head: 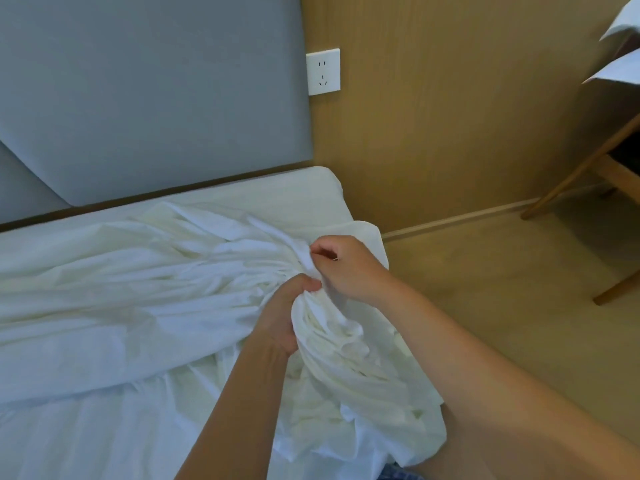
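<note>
While the left hand [285, 317] is clutching the bunched sheet [138, 289] in curled fingers, the right hand [346, 268] is pinching a fold just beyond it. Sheet's long run is stretching leftward across the mattress [294, 188], so both hands are sitting at its right end.

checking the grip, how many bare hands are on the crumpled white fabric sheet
2. The left hand grips a bunch of the crumpled white fabric sheet; the right hand pinches a fold just beyond it. No other hand shows.
</note>
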Motion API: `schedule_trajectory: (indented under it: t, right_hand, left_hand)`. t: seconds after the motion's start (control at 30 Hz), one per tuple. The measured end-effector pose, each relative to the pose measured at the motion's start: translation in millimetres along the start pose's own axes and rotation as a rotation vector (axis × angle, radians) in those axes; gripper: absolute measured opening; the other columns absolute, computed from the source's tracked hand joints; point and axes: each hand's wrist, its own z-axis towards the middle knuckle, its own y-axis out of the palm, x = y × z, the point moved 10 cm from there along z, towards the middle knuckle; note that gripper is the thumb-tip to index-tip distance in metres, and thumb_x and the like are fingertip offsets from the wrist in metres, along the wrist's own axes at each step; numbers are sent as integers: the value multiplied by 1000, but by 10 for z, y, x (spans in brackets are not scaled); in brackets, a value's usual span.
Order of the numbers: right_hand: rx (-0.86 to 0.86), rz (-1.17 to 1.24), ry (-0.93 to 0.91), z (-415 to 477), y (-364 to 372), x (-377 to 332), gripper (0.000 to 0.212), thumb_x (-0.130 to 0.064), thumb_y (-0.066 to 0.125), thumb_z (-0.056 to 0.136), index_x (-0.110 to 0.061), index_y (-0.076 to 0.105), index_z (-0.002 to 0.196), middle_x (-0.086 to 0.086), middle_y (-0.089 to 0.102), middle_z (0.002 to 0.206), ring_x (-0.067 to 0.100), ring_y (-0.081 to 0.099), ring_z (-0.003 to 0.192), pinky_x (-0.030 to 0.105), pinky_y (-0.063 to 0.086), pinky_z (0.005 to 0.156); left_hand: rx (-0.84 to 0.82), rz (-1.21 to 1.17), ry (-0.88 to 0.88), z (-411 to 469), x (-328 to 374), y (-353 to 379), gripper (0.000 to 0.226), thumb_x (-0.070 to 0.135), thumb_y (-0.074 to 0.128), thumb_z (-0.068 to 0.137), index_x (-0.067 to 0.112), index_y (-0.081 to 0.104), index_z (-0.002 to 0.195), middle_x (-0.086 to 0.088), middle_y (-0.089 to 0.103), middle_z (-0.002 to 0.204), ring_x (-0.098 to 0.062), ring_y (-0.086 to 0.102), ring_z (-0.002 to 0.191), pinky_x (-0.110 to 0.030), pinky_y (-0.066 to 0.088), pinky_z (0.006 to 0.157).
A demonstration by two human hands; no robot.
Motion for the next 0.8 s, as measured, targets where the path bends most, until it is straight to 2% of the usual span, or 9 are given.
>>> schedule_trajectory:
  t: [0.07,0.2,0.27,0.37,0.43,0.53,0.6,0.7,0.8]
  right_hand:
    - [-78,29,19,1,80,4,20,-11,50,91,-13,66,80,-6,63,77,4,53,68,16,41,63]
    - [-139,21,95,-35,109,79,22,-20,47,92,-17,68,87,-4,67,85,3,54,70,16,42,65]
    - [-135,-16,132,-55,100,122,27,-19,48,92,-22,61,69,-5,61,69,8,50,63,20,39,59]
    - [1,-204,54,21,12,-34,39,-8,47,88,-23,42,53,-8,45,58,11,42,58,24,31,54]
    - [26,-257,-1,54,80,-214,39,-7,47,88,-27,39,55,-10,45,61,13,45,63,24,31,56]
    - [-25,17,-5,33,209,-270,35,-1,50,84,-23,49,58,-10,51,66,8,49,66,20,38,64]
    - [-51,151,0,-79,256,-223,25,0,53,85,-19,60,70,-12,56,80,2,53,75,13,41,72]
    - [30,261,-26,-237,236,-114,22,0,51,88,-14,68,92,-15,55,98,-8,54,89,1,38,79]
    - [63,373,5,-348,206,-8,26,-7,52,91,-26,66,101,-20,56,109,-11,53,101,1,36,85]
  left_hand:
    - [14,-39,46,1,-19,-66,66,12,66,47,2,56,112,-17,56,96,-31,56,85,-40,45,75]
    - [-118,-160,162,-3,57,43,73,16,74,36,1,61,106,-17,66,88,-34,63,82,-41,53,72]
    - [-136,-176,183,-15,53,102,66,24,78,45,5,67,107,-17,68,97,-34,65,88,-42,54,74]
    - [-150,-165,151,-24,-14,156,41,38,65,72,11,75,101,-15,71,103,-28,69,94,-37,56,71]
    - [-126,-120,118,-9,-18,111,37,42,58,78,15,77,95,-13,72,98,-25,70,91,-34,57,68]
    - [-112,-47,112,-38,52,32,41,45,49,77,19,78,89,-12,73,94,-23,71,89,-34,57,66]
    - [-98,10,149,-65,83,0,42,43,44,79,20,78,87,-10,74,93,-22,71,89,-32,57,68]
    - [-65,51,211,-56,110,14,40,39,42,83,22,78,84,-5,74,92,-17,70,91,-28,56,70]
    - [-64,102,227,-11,135,42,38,40,45,82,21,78,87,-4,74,95,-15,69,94,-26,55,71]
